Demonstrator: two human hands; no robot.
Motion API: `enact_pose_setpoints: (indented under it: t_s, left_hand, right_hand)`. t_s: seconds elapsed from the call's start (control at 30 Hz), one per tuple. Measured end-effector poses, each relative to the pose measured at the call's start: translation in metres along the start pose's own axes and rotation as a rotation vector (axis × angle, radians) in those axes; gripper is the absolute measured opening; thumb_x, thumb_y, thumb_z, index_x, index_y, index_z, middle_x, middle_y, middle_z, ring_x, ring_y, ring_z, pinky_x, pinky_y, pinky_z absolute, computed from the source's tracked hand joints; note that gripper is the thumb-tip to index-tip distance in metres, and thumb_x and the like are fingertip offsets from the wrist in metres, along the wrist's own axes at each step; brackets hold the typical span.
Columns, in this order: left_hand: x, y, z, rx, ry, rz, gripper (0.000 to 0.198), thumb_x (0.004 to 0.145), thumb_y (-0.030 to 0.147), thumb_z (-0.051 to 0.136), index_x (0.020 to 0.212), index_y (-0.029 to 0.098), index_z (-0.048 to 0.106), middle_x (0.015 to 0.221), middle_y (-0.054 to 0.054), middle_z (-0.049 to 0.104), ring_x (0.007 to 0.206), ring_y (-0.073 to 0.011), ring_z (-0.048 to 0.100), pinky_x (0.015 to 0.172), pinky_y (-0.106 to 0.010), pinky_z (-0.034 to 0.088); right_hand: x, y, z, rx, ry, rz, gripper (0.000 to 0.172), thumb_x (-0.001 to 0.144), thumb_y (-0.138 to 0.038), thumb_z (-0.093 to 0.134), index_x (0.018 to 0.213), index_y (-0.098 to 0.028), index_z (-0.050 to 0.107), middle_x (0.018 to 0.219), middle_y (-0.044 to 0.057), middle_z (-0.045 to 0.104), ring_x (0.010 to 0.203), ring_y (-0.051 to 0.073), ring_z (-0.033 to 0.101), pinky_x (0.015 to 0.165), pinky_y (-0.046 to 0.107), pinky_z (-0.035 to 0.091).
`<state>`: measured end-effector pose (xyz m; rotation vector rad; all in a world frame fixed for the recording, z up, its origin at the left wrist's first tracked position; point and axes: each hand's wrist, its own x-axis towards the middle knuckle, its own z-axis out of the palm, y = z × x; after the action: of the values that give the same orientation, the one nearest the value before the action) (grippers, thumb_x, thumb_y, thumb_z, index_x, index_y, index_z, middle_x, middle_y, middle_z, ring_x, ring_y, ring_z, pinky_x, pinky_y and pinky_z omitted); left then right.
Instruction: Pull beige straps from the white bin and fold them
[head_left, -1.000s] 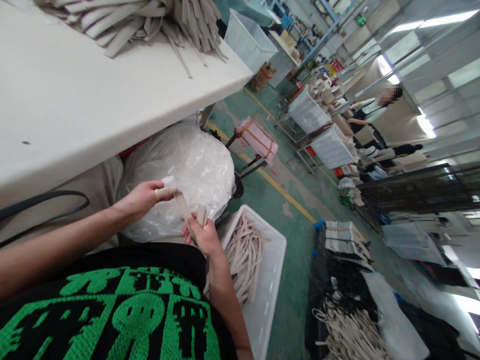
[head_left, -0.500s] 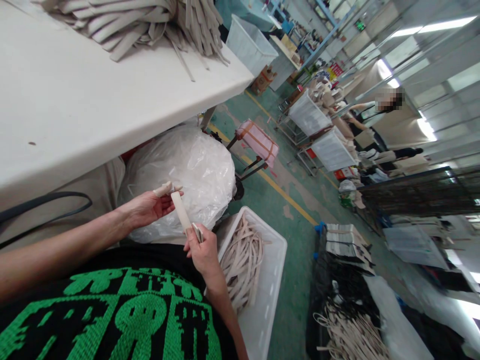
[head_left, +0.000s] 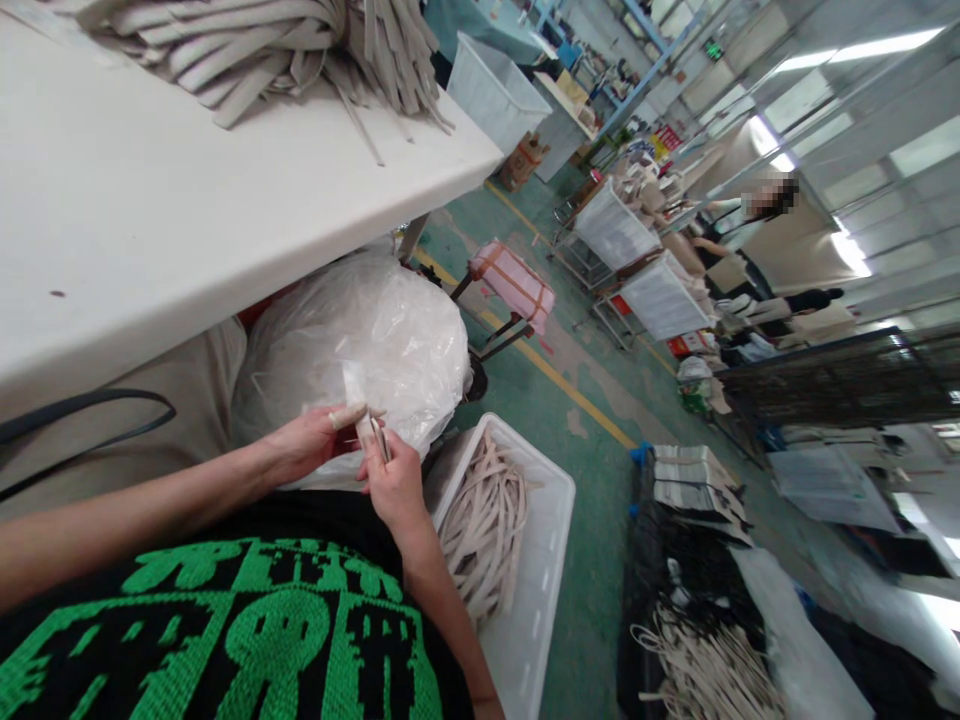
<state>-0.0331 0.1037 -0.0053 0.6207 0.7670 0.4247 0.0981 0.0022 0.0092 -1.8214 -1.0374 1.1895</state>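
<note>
A white plastic crate [head_left: 541, 540] holds a loose heap of beige straps [head_left: 484, 530], beside a bulging clear plastic bag [head_left: 397, 345]. The left hand [head_left: 311, 440] and right hand [head_left: 394, 485] are close together, both pinching one short beige strap [head_left: 355, 392] in front of the bag.

Bright, even workshop light, strongly bowed wide-angle view

Ceiling strip lights [head_left: 862, 40] as the main source, burning out to pure white at upper right, with glare on a pale wall panel [head_left: 851, 250]. Only soft, weak shadows, darkest beneath the white table edge [head_left: 300, 190]. Left hand [head_left: 311, 432], right hand [head_left: 397, 487] and pale strap [head_left: 356, 395] evenly lit, with slight softness at their edges. Heavy curving of straight lines toward the frame corners; distant racks [head_left: 825, 375] soft, fine detail lost.
</note>
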Motion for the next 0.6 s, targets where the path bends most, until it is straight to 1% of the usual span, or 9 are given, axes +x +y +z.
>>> enact_pose_setpoints:
  t_s: [0.07, 0.1, 0.17, 0.23, 0.27, 0.33, 0.47, 0.53, 0.6]
  left_hand:
    - [-0.003, 0.004, 0.006, 0.065, -0.117, 0.025, 0.046, 0.077, 0.063, 0.084, 0.081, 0.017, 0.081, 0.067, -0.006, 0.074, 0.056, -0.0192, 0.063, 0.068, -0.036, 0.058]
    - [-0.003, 0.008, 0.006, 0.083, -0.117, 0.053, 0.05, 0.074, 0.066, 0.085, 0.081, 0.017, 0.082, 0.068, -0.007, 0.075, 0.056, -0.0195, 0.063, 0.068, -0.037, 0.058]
    - [-0.002, 0.02, 0.005, 0.07, -0.004, 0.14, 0.05, 0.067, 0.065, 0.091, 0.083, 0.019, 0.083, 0.082, -0.01, 0.081, 0.07, -0.0219, 0.07, 0.073, -0.035, 0.059]
    - [-0.001, 0.027, 0.002, 0.043, 0.123, 0.208, 0.049, 0.06, 0.061, 0.096, 0.083, 0.02, 0.085, 0.097, -0.011, 0.083, 0.088, -0.0241, 0.073, 0.08, -0.032, 0.059]
    - [-0.001, 0.027, 0.002, 0.05, 0.14, 0.212, 0.049, 0.058, 0.06, 0.097, 0.084, 0.02, 0.085, 0.098, -0.011, 0.083, 0.09, -0.0246, 0.073, 0.08, -0.031, 0.059]
    - [-0.004, 0.021, 0.009, 0.122, 0.073, 0.164, 0.047, 0.061, 0.061, 0.095, 0.083, 0.02, 0.085, 0.087, -0.01, 0.082, 0.079, -0.0234, 0.072, 0.073, -0.031, 0.058]
    - [-0.018, 0.011, 0.037, 0.296, -0.213, 0.093, 0.049, 0.082, 0.067, 0.074, 0.066, 0.021, 0.077, 0.051, -0.003, 0.063, 0.05, -0.0185, 0.059, 0.056, -0.029, 0.051]
    - [-0.023, 0.019, 0.046, 0.328, -0.268, 0.098, 0.049, 0.084, 0.069, 0.07, 0.077, 0.022, 0.08, 0.049, -0.001, 0.06, 0.046, -0.0194, 0.058, 0.051, -0.03, 0.049]
    - [-0.022, 0.031, 0.046, 0.369, -0.233, 0.109, 0.053, 0.079, 0.072, 0.07, 0.1, 0.025, 0.084, 0.052, 0.0, 0.061, 0.045, -0.0221, 0.058, 0.046, -0.031, 0.048]
  right_hand:
    - [0.002, -0.001, -0.002, 0.093, -0.028, -0.008, 0.042, 0.101, -0.062, 0.053, 0.094, -0.023, 0.066, 0.063, -0.002, 0.063, 0.048, 0.013, 0.056, 0.049, 0.024, 0.044]
    - [0.001, 0.0, -0.004, 0.128, -0.063, -0.021, 0.045, 0.1, -0.065, 0.054, 0.097, -0.022, 0.068, 0.065, -0.002, 0.066, 0.049, 0.013, 0.058, 0.05, 0.023, 0.045]
    - [-0.006, 0.005, -0.006, 0.17, -0.162, -0.033, 0.051, 0.097, -0.07, 0.057, 0.103, -0.021, 0.069, 0.069, 0.0, 0.069, 0.051, 0.013, 0.061, 0.052, 0.023, 0.047]
    - [-0.013, 0.012, -0.006, 0.185, -0.236, 0.002, 0.057, 0.093, -0.075, 0.057, 0.099, -0.02, 0.07, 0.066, 0.0, 0.068, 0.048, 0.013, 0.061, 0.049, 0.022, 0.045]
    - [-0.016, 0.015, -0.005, 0.19, -0.242, 0.028, 0.06, 0.091, -0.079, 0.056, 0.094, -0.02, 0.069, 0.062, 0.0, 0.066, 0.046, 0.013, 0.059, 0.047, 0.022, 0.043]
    - [-0.016, 0.016, -0.003, 0.204, -0.19, 0.049, 0.066, 0.088, -0.085, 0.053, 0.088, -0.02, 0.067, 0.057, 0.0, 0.063, 0.042, 0.013, 0.056, 0.044, 0.022, 0.041]
    - [-0.008, 0.006, -0.008, 0.216, -0.048, -0.039, 0.074, 0.086, -0.093, 0.047, 0.075, -0.021, 0.064, 0.056, 0.003, 0.062, 0.045, 0.014, 0.058, 0.048, 0.025, 0.047]
    - [-0.01, 0.004, -0.01, 0.224, -0.042, -0.077, 0.076, 0.086, -0.093, 0.047, 0.08, -0.02, 0.067, 0.061, 0.005, 0.066, 0.048, 0.016, 0.061, 0.052, 0.026, 0.051]
    - [-0.019, 0.009, -0.008, 0.22, -0.057, -0.088, 0.074, 0.088, -0.09, 0.049, 0.097, -0.02, 0.072, 0.068, 0.006, 0.071, 0.051, 0.017, 0.065, 0.054, 0.027, 0.054]
